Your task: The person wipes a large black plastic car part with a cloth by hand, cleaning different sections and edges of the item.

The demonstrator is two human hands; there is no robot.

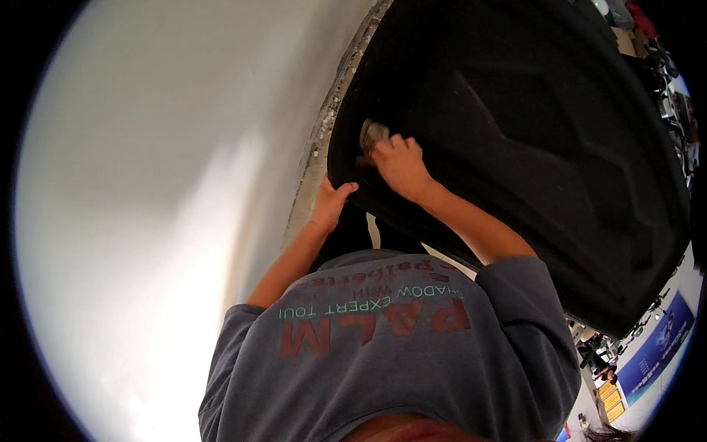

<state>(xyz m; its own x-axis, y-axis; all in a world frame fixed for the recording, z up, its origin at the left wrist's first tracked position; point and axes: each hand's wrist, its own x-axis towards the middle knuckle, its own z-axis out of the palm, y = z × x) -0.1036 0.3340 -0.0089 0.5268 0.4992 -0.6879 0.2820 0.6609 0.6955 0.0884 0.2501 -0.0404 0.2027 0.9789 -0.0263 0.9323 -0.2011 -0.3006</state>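
Observation:
A large black moulded panel with a fabric-like surface (513, 149) stands before me, filling the upper right. My left hand (333, 201) grips its lower left edge, the thumb lying over the face and the fingers hidden behind. In my right hand (400, 166) is a blurred grey-brown object (374, 135), perhaps a brush or a wad of material, held against or close to the panel near its left edge. Blur hides its exact kind and whether it touches the surface.
A pale wall (165, 138) rises close on the left, with small debris along its base (327, 119). At the far right are a blue banner (657, 348), yellow signs (610, 400) and cluttered equipment beyond the panel.

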